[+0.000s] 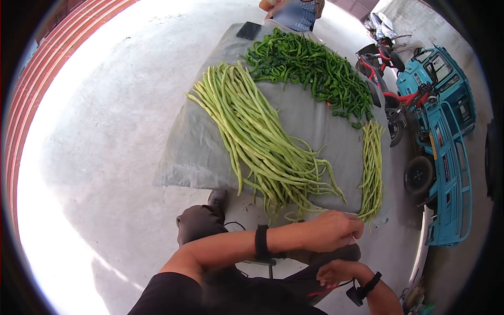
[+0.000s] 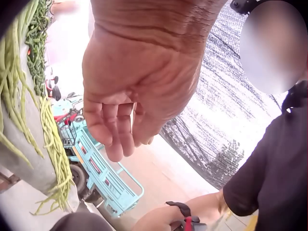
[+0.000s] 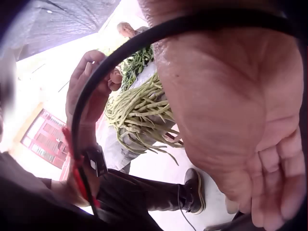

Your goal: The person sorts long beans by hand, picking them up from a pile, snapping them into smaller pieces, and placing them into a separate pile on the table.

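Note:
My left hand (image 1: 333, 231) reaches across in front of me, just short of the table's near right corner. Its fingers hang loosely curled with nothing between them, as the left wrist view shows. Lower down, over my lap, the right hand (image 1: 338, 273) is relaxed and holds nothing; its palm (image 3: 216, 106) fills much of the right wrist view. Closest to the left hand is a small bundle of long beans (image 1: 371, 173), laid lengthwise by the right edge. A big pile of long beans (image 1: 247, 121) spreads over the middle, its ends overhanging the near edge.
Green chili peppers (image 1: 315, 68) are heaped at the far side of the grey-covered table (image 1: 194, 152). A dark phone (image 1: 249, 30) lies at the far left corner, near a seated person (image 1: 302, 14). Right of the table stand a red cycle (image 1: 375, 65) and a blue cargo three-wheeler (image 1: 446, 168).

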The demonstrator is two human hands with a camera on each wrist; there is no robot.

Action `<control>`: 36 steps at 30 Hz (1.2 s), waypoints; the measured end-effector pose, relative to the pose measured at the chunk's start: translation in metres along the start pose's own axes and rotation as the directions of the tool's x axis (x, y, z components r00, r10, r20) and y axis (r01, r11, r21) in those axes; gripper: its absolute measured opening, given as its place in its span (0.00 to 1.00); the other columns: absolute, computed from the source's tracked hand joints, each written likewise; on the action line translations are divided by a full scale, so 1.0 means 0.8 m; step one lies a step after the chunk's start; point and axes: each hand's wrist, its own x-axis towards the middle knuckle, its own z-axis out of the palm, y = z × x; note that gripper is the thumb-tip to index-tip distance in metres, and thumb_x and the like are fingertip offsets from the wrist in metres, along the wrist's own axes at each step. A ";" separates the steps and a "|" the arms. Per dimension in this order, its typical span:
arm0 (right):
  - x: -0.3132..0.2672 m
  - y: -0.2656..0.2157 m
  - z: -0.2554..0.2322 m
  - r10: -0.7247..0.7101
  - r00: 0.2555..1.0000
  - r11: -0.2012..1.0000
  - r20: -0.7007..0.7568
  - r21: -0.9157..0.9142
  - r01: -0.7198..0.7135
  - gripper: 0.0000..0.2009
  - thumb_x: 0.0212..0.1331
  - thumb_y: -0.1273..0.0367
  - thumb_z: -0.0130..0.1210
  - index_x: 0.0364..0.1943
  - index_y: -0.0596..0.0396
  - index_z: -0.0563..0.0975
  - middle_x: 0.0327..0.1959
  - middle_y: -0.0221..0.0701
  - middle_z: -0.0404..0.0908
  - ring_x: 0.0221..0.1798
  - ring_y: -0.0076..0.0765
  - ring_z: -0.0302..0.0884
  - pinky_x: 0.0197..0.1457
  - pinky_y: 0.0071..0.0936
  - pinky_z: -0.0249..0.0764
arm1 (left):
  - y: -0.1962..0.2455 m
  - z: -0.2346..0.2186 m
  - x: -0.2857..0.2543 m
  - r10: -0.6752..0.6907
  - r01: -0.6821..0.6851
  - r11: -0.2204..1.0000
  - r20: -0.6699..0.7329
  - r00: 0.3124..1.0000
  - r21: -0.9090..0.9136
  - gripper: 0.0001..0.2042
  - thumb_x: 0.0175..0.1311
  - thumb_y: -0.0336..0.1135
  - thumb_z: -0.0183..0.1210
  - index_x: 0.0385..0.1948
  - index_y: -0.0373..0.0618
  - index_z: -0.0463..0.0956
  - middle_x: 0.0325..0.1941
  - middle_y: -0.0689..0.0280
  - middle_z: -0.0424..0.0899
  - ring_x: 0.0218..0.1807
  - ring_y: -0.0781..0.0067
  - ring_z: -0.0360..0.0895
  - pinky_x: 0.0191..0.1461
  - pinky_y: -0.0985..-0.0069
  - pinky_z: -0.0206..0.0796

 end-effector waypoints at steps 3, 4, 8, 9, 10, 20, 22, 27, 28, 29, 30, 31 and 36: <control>-0.050 -0.038 -0.063 -0.007 0.965 0.932 -0.261 -0.352 -0.089 0.10 0.69 0.72 0.52 0.47 0.59 0.83 0.35 0.34 0.90 0.36 0.34 0.90 0.44 0.32 0.85 | -0.001 -0.036 0.016 0.000 0.006 0.998 -0.110 0.994 0.060 0.06 0.65 0.28 0.63 0.40 0.41 0.77 0.36 0.57 0.83 0.39 0.50 0.83 0.43 0.57 0.72; -0.075 -0.064 -0.075 -0.106 0.936 0.916 -0.336 -0.399 -0.040 0.09 0.68 0.73 0.54 0.45 0.59 0.83 0.33 0.35 0.89 0.35 0.36 0.89 0.44 0.33 0.84 | 0.000 -0.049 0.021 0.004 0.008 0.996 -0.141 0.990 0.084 0.05 0.67 0.27 0.63 0.41 0.41 0.77 0.36 0.58 0.83 0.38 0.52 0.83 0.42 0.60 0.72; -0.133 -0.143 -0.096 -0.601 0.553 0.782 -0.577 -0.567 0.257 0.07 0.65 0.75 0.59 0.44 0.60 0.83 0.36 0.40 0.88 0.34 0.41 0.88 0.43 0.35 0.82 | -0.005 -0.089 0.028 0.013 0.035 0.989 -0.325 0.946 0.142 0.05 0.69 0.24 0.62 0.43 0.41 0.80 0.35 0.60 0.82 0.35 0.61 0.82 0.40 0.67 0.71; -0.139 -0.160 -0.099 -0.677 0.416 0.730 -0.607 -0.627 0.272 0.07 0.64 0.76 0.60 0.45 0.60 0.83 0.36 0.40 0.88 0.34 0.39 0.88 0.43 0.33 0.81 | -0.002 -0.101 0.028 -0.009 0.063 0.987 -0.348 0.938 0.144 0.04 0.72 0.25 0.62 0.44 0.40 0.81 0.35 0.64 0.83 0.36 0.71 0.81 0.40 0.71 0.72; -0.146 -0.175 -0.104 -0.698 0.360 0.716 -0.619 -0.607 0.345 0.07 0.65 0.76 0.60 0.45 0.61 0.83 0.36 0.39 0.88 0.34 0.36 0.87 0.42 0.31 0.81 | -0.002 -0.113 0.027 -0.059 0.118 0.985 -0.394 0.917 0.127 0.04 0.73 0.25 0.62 0.45 0.39 0.81 0.35 0.65 0.83 0.37 0.73 0.81 0.41 0.72 0.72; -0.066 -0.256 -0.181 -0.720 -0.055 0.301 -0.692 -0.383 0.873 0.06 0.74 0.74 0.58 0.47 0.62 0.83 0.34 0.30 0.85 0.33 0.19 0.81 0.39 0.20 0.78 | -0.024 -0.239 -0.007 0.065 0.601 0.697 -0.870 0.489 0.390 0.08 0.73 0.31 0.63 0.48 0.40 0.80 0.34 0.64 0.86 0.35 0.72 0.82 0.41 0.72 0.74; -0.043 -0.258 -0.189 -0.720 -0.005 0.322 -0.694 -0.341 0.883 0.06 0.74 0.74 0.58 0.47 0.62 0.82 0.33 0.30 0.85 0.33 0.19 0.81 0.39 0.19 0.78 | -0.038 -0.243 -0.015 0.053 0.729 0.482 -0.847 0.529 0.486 0.11 0.70 0.35 0.66 0.48 0.41 0.79 0.33 0.61 0.87 0.34 0.64 0.84 0.40 0.67 0.74; -0.018 -0.255 -0.198 -0.728 0.050 0.323 -0.684 -0.278 0.905 0.06 0.73 0.73 0.59 0.47 0.62 0.82 0.34 0.31 0.86 0.33 0.18 0.81 0.39 0.19 0.79 | -0.081 -0.224 -0.011 -0.039 0.801 0.298 -0.832 0.554 0.519 0.19 0.64 0.42 0.72 0.48 0.43 0.75 0.32 0.59 0.88 0.36 0.52 0.86 0.39 0.56 0.74; -0.015 -0.256 -0.200 -0.728 0.049 0.312 -0.684 -0.267 0.912 0.06 0.73 0.73 0.59 0.47 0.62 0.82 0.34 0.31 0.86 0.33 0.18 0.81 0.39 0.19 0.79 | -0.088 -0.225 -0.012 -0.031 0.808 0.263 -0.832 0.553 0.527 0.20 0.63 0.42 0.72 0.48 0.44 0.74 0.32 0.59 0.88 0.35 0.52 0.86 0.39 0.57 0.74; -0.014 -0.257 -0.200 -0.729 0.047 0.304 -0.682 -0.262 0.916 0.06 0.73 0.73 0.59 0.47 0.62 0.82 0.34 0.31 0.86 0.33 0.18 0.81 0.39 0.19 0.79 | -0.094 -0.228 -0.012 -0.037 0.815 0.271 -0.841 0.540 0.512 0.21 0.62 0.40 0.73 0.49 0.43 0.73 0.32 0.59 0.88 0.35 0.52 0.86 0.39 0.57 0.74; -0.017 -0.259 -0.200 -0.729 0.045 0.300 -0.683 -0.260 0.918 0.06 0.73 0.73 0.59 0.47 0.63 0.82 0.34 0.31 0.86 0.33 0.18 0.81 0.39 0.19 0.79 | -0.092 -0.230 -0.012 -0.058 0.824 0.318 -0.858 0.511 0.469 0.20 0.62 0.39 0.73 0.49 0.42 0.73 0.32 0.59 0.87 0.34 0.54 0.86 0.39 0.59 0.74; -0.020 -0.260 -0.201 -0.731 0.039 0.296 -0.682 -0.264 0.918 0.07 0.73 0.73 0.59 0.47 0.63 0.82 0.34 0.31 0.86 0.33 0.18 0.81 0.39 0.19 0.79 | -0.091 -0.232 -0.011 -0.076 0.828 0.369 -0.874 0.480 0.423 0.20 0.62 0.38 0.73 0.49 0.41 0.73 0.31 0.59 0.87 0.34 0.56 0.86 0.38 0.61 0.74; -0.022 -0.248 -0.203 -0.724 0.030 0.272 -0.690 -0.245 0.930 0.06 0.74 0.72 0.59 0.46 0.62 0.82 0.34 0.31 0.86 0.34 0.19 0.82 0.39 0.20 0.80 | -0.096 -0.250 -0.011 -0.266 0.541 0.838 -0.915 0.305 -0.063 0.20 0.65 0.30 0.70 0.55 0.37 0.74 0.34 0.65 0.84 0.29 0.76 0.79 0.31 0.76 0.67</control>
